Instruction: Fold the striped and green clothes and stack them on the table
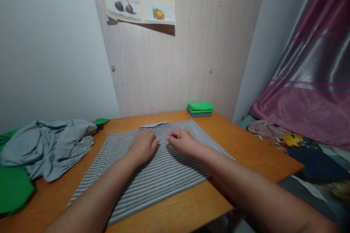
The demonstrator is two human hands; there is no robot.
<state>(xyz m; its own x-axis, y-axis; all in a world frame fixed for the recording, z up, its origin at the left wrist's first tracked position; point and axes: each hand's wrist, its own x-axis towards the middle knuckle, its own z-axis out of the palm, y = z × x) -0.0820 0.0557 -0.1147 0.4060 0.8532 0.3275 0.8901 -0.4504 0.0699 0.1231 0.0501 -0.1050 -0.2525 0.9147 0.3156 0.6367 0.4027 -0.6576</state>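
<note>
A grey-and-white striped shirt lies spread over the wooden table, its collar at the far edge. My left hand rests over the shirt just below the collar, fingers stretched forward and thumb apart, holding nothing. To its right, my right hand is curled, thumb and fingertips drawn together, with a shadow on the fabric beneath it. No cloth shows lifted in its fingers. The shirt's side parts are partly covered by my forearms.
Crumpled grey cloth and green cloth lie on the table's left side. A folded green-and-grey stack stands at the back right of the table. Behind is a wall; a pink curtain hangs at right over cluttered items.
</note>
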